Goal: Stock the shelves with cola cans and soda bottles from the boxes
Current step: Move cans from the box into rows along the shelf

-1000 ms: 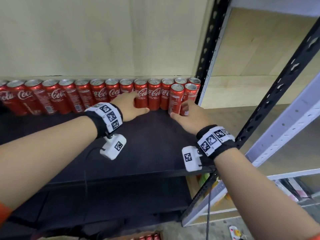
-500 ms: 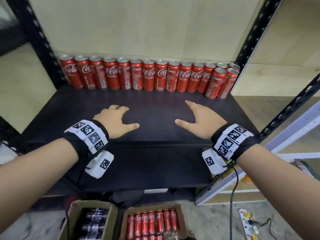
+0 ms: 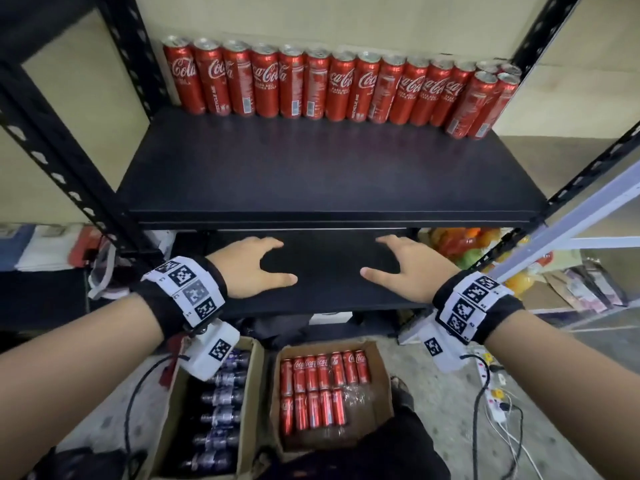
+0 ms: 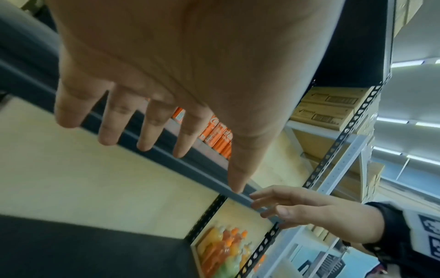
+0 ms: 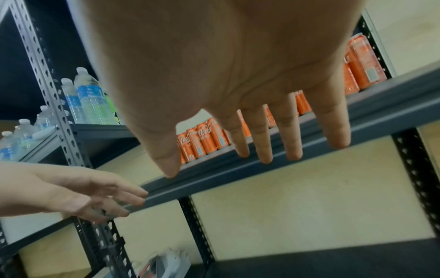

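A row of red cola cans (image 3: pixel 332 86) lines the back of the black shelf (image 3: pixel 325 174), with two more cans (image 3: pixel 483 103) in front at the right end. My left hand (image 3: pixel 254 266) and right hand (image 3: pixel 407 266) hover empty below the shelf's front edge, fingers spread, over a lower black shelf (image 3: pixel 329 271). On the floor a cardboard box (image 3: pixel 325 389) holds several red cans, and a second box (image 3: pixel 218 410) to its left holds dark soda bottles. The wrist views show each palm (image 4: pixel 178 56) (image 5: pixel 214 56) open, fingers straight.
Black perforated uprights (image 3: pixel 45 133) (image 3: pixel 588 140) frame the shelf. A neighbouring grey rack (image 3: pixel 571 233) at the right holds orange and green drinks (image 3: pixel 464 247). Water bottles (image 5: pixel 88 97) stand on a rack to the left. A power strip and cables (image 3: pixel 498 400) lie on the floor.
Both hands let go of the cans at the back and drew back off the shelf, down past its front edge. My view tipped down and now takes in both boxes.
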A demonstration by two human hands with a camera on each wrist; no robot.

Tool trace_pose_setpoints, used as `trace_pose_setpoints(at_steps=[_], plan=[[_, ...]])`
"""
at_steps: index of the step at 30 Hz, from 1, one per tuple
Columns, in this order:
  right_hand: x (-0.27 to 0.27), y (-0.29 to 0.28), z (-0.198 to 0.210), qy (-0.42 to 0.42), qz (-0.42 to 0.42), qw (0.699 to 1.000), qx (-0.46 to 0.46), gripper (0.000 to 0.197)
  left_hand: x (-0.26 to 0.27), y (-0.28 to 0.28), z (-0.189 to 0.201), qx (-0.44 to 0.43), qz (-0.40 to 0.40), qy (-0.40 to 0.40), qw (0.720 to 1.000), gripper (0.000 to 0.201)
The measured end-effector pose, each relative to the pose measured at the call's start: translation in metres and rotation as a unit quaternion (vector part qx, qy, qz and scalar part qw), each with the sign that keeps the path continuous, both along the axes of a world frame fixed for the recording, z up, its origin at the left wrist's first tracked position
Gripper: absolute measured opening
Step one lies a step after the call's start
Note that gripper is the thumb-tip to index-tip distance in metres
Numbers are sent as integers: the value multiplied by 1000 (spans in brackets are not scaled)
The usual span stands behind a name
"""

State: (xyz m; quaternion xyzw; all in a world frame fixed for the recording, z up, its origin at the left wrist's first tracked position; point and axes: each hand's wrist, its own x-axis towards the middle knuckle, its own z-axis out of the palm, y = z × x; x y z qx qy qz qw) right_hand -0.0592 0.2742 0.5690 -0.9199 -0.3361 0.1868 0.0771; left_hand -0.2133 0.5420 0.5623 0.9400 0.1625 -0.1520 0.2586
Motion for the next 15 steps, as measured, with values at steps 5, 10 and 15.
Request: trace_pose_setpoints(at_steps=[5,10,15], plan=[[-17,-8,-38,74,12,995,-66,86,-22,-6,-49,-11,9,86,996,80],[-24,-28,-85,149,22,981,-122,102,-39,-28,-106,-32,25,162,986,79],[-29,-57,-124,219,39,955,-195,85,-50,-65,-150,-77,48,207,974,74]])
